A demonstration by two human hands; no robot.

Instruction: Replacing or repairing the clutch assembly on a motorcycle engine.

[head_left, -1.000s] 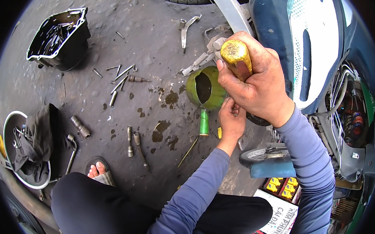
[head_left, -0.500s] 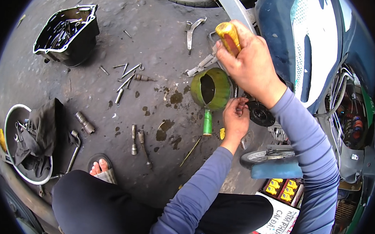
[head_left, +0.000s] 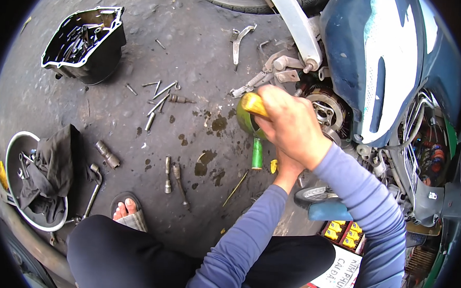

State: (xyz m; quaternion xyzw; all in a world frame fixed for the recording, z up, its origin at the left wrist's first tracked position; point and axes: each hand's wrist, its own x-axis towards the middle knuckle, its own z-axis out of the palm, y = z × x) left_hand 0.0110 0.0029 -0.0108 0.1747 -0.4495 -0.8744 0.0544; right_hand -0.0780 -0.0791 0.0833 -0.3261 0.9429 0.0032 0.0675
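My right hand (head_left: 291,127) is closed round the worn yellow handle (head_left: 255,105) of a tool; whatever extends from the handle is hidden. Beneath it, my left hand (head_left: 290,171) shows only at wrist and back, its fingers hidden by the right one. Both are at the green open container (head_left: 246,119), partly covered, whose bright green cylindrical handle (head_left: 257,153) points down. Just beyond my hands sits a motorcycle's round, dirty metal mechanism (head_left: 326,109), and a small yellow piece (head_left: 274,166) lies beside my left wrist.
Blue-and-white bodywork (head_left: 379,68) and a tire (head_left: 231,5) border the top and right. A black casing of tools (head_left: 101,61), scattered bolts (head_left: 160,94), sockets (head_left: 167,174) and a basin with a dark cloth (head_left: 52,172) lie left. Boxes of yellow packages (head_left: 334,230) sit lower right.
My right hand has swung down with the yellow handle, now covering my left hand's fingers and part of the green container. More of the round metal mechanism behind them shows.
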